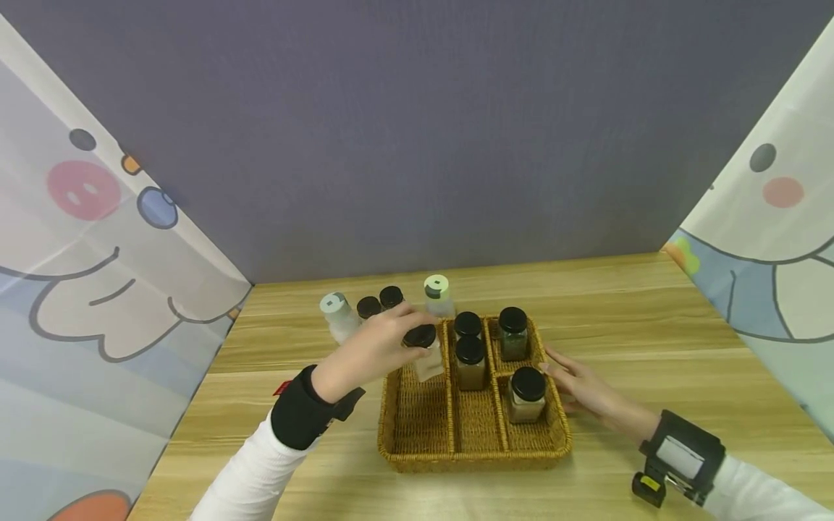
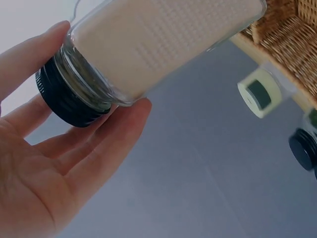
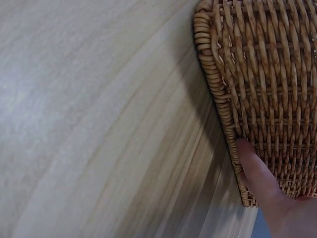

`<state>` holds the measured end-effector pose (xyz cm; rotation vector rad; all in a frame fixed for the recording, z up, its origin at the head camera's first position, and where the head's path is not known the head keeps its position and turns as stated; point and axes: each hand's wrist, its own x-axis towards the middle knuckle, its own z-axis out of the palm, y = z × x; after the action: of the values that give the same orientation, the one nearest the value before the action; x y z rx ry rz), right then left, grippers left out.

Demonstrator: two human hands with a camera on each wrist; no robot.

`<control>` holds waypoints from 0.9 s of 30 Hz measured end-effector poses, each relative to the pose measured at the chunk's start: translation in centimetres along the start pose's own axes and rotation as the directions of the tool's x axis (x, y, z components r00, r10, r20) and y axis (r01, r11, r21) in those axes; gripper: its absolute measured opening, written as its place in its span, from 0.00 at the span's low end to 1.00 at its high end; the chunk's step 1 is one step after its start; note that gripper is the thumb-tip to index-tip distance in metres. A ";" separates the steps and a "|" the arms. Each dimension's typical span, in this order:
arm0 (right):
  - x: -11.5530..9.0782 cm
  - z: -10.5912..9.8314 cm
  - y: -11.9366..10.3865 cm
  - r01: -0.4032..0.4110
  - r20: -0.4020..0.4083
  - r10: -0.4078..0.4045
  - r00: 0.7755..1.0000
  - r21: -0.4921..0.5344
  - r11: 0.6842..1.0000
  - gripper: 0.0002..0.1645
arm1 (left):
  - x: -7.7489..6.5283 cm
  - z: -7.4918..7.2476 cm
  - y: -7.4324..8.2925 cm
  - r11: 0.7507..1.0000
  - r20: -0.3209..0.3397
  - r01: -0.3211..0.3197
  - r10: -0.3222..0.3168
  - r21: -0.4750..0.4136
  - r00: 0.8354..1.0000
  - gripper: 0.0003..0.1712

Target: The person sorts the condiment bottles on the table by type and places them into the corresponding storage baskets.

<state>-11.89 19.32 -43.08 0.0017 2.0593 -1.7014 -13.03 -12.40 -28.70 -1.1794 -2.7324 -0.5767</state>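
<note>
My left hand point(image 1: 374, 347) grips a square glass spice jar point(image 2: 168, 44) of pale powder by its black lid point(image 2: 69, 94). The jar is tilted over the back of the left compartment of a wicker basket point(image 1: 417, 457). At the basket's right side, my right hand point(image 1: 589, 391) touches the outer wall with its fingers extended; one finger point(image 3: 255, 166) presses on the weave in the right wrist view. Two black-lidded jars point(image 1: 470, 365) stand in the middle compartment. A jar of green herbs point(image 1: 513, 340) is in the back right compartment, a jar of light brown powder point(image 1: 526, 405) in the front right one.
Behind and left of the basket are two black-lidded jars point(image 1: 369, 307) and a white-capped bottle point(image 1: 339, 315). Another white-capped bottle point(image 1: 438, 293) stands just behind the basket. A small red tag point(image 1: 282, 388) lies near my left wrist. A grey wall point(image 1: 456, 145) borders the wooden table point(image 1: 625, 311).
</note>
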 end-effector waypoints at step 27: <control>0.1 0.0 0.1 0.007 0.013 -0.007 1.000 0.005 1.000 0.41 | 2.0 2.2 4.3 0.985 0.095 -0.170 0.167 0.026 0.981 0.23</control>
<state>-11.91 19.33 -43.22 -0.0144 2.0483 -1.7062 -11.21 -7.47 -28.97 -1.4452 -2.6679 -0.4638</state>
